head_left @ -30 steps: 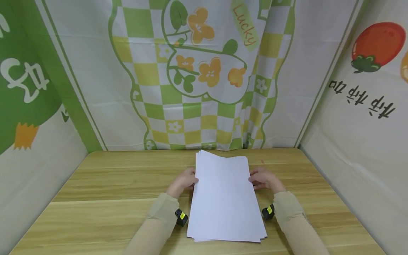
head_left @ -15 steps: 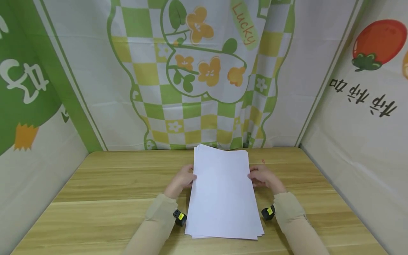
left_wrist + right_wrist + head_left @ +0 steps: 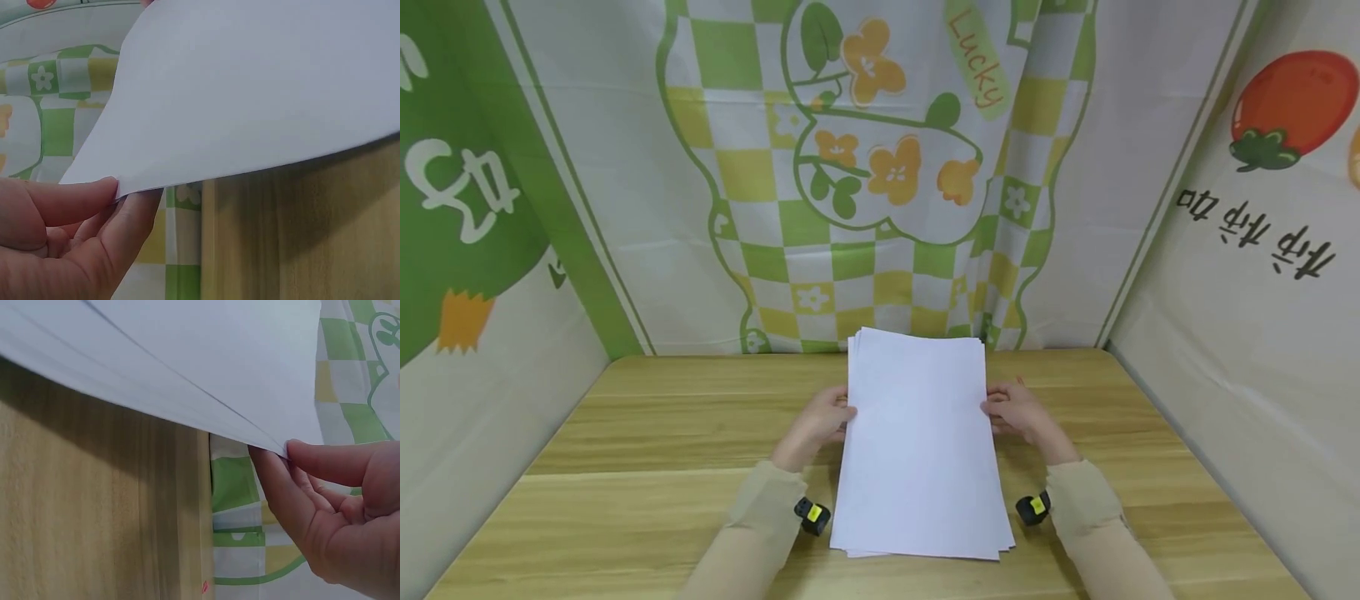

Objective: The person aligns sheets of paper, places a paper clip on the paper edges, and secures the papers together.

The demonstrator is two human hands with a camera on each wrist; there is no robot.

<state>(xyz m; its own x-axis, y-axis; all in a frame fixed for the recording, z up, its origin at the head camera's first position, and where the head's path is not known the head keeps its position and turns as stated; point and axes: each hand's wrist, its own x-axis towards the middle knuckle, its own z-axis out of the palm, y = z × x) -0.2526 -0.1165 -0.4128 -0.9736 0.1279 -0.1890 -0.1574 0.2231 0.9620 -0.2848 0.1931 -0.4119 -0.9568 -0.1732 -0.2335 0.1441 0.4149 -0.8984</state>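
Between my two hands is a stack of white paper [image 3: 921, 450], several sheets slightly out of line at the corners. My left hand [image 3: 820, 421] pinches its left edge toward the far end, thumb on top and fingers beneath, as the left wrist view shows with the paper [image 3: 250, 87] sagging from the grip. On the opposite edge my right hand [image 3: 1018, 414] pinches the stack the same way. In the right wrist view the sheets [image 3: 187, 362] fan apart slightly along that edge. The far end is lifted above the table, casting a shadow under it.
The wood-grain table [image 3: 662, 450] extends to both sides of the paper. Behind it hangs a green and yellow checked curtain [image 3: 760, 175], with printed cloth walls at left and right. A small red mark [image 3: 204, 587] is on the table near its far edge.
Both hands have raised the stack's far end, so it now stands higher against the curtain. The paper has shifted slightly left and away, the left hand moving left with it.
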